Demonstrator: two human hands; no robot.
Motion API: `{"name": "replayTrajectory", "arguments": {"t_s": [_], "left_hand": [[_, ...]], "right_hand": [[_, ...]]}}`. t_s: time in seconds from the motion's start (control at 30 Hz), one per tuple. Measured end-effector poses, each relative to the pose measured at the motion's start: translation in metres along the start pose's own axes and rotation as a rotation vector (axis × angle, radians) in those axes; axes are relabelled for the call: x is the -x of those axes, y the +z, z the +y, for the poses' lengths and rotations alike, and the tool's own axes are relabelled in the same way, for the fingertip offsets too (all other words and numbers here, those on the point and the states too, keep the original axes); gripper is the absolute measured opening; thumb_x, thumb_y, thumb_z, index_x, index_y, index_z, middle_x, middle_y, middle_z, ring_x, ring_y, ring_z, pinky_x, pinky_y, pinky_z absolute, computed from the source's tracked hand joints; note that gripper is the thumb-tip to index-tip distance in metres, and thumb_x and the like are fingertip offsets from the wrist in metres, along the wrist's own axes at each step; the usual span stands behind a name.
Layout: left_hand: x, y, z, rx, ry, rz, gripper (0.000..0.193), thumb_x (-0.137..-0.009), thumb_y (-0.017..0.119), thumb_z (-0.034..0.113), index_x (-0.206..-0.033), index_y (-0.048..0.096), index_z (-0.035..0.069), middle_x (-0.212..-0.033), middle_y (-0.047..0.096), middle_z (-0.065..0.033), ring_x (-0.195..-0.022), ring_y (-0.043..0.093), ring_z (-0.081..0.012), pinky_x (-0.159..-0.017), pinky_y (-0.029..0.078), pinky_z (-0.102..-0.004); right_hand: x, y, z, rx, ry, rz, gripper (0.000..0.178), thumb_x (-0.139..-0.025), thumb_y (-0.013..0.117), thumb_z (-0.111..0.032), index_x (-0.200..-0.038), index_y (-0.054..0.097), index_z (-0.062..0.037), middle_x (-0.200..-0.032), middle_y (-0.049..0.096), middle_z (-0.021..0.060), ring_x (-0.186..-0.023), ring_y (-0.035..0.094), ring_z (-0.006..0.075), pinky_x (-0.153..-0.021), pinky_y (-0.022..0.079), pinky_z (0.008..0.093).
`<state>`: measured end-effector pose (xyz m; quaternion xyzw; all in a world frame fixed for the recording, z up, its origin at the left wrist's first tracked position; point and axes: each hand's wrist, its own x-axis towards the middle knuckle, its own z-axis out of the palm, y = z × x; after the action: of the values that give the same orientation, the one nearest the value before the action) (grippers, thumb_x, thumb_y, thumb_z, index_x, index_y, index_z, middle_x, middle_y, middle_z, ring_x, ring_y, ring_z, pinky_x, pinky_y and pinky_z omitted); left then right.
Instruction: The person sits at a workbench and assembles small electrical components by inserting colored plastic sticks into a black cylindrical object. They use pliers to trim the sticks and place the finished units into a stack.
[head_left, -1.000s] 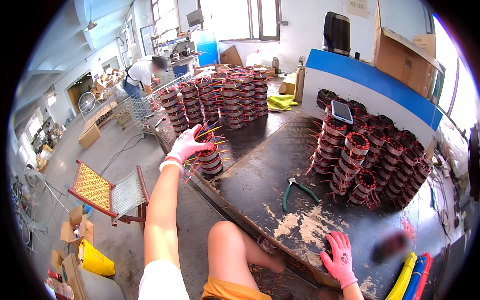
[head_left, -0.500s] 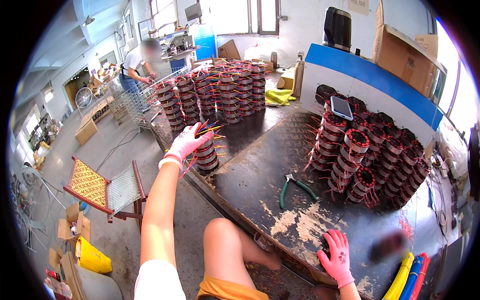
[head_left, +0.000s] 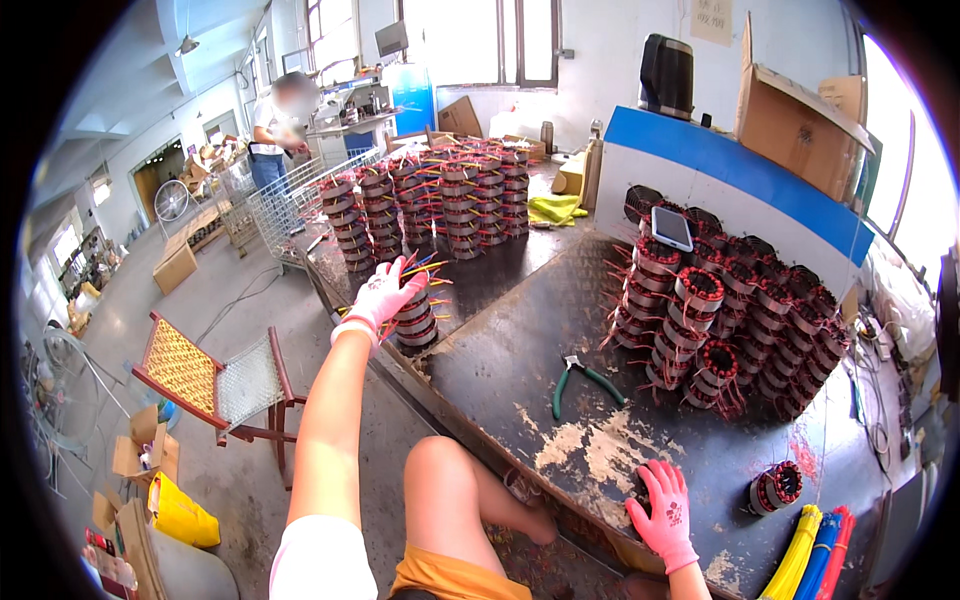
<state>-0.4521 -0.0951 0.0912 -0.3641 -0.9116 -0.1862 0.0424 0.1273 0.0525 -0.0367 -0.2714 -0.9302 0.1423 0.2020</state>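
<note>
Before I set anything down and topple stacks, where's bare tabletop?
Bare tabletop: between the coil stack at the left hand, the pliers and right stacks; also, worn, between pliers and right hand. Crowded: right stacks, far-left stacks, near-right wire bundles.

Worn on the person's head, the wide fisheye camera looks from above the near edge of the workbench (head_left: 490, 365), tilted down and facing across it. The left hand (head_left: 382, 298) and right hand (head_left: 662, 512) at the bench are near; the window (head_left: 475, 45) is far beyond it. The field spans from the floor (head_left: 215, 272) left of the bench to a blue-and-white panel (head_left: 720, 190) behind its right part.
</note>
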Motion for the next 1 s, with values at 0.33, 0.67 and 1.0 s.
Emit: {"name": "replayTrajectory", "arguments": {"t_s": [0.33,0.67,1.0], "left_hand": [[-0.004,0.002,0.004,-0.092,-0.023,0.027,0.112,-0.079,0.060,0.083,-0.160,0.034,0.010,-0.153,0.044,-0.0217,-0.138,0.051,-0.0380,-0.112,0.043,-0.0451],[-0.002,-0.004,-0.012,0.136,0.006,0.109,0.104,-0.083,0.069,0.071,-0.158,0.036,0.008,-0.154,0.045,-0.0228,-0.141,0.047,-0.0389,-0.115,0.041,-0.0450],[0.001,-0.006,-0.003,0.140,0.006,0.038,0.103,-0.082,0.071,0.070,-0.157,0.038,0.008,-0.153,0.046,-0.0216,-0.140,0.049,-0.0376,-0.113,0.042,-0.0434]], "right_hand": [[0.027,-0.010,0.028,-0.137,0.060,0.169,0.043,-0.084,0.072,-0.020,-0.123,0.064,-0.0043,-0.135,0.061,0.0162,-0.130,0.052,0.0387,-0.114,0.038,0.0509],[0.029,-0.012,0.023,-0.100,0.053,0.160,0.041,-0.083,0.071,-0.019,-0.121,0.064,-0.0058,-0.132,0.061,0.0147,-0.130,0.052,0.0380,-0.113,0.038,0.0514],[0.027,-0.015,0.020,-0.101,0.085,0.139,0.040,-0.084,0.072,-0.018,-0.121,0.064,-0.0055,-0.134,0.061,0.0148,-0.131,0.051,0.0380,-0.115,0.037,0.0507]]}}
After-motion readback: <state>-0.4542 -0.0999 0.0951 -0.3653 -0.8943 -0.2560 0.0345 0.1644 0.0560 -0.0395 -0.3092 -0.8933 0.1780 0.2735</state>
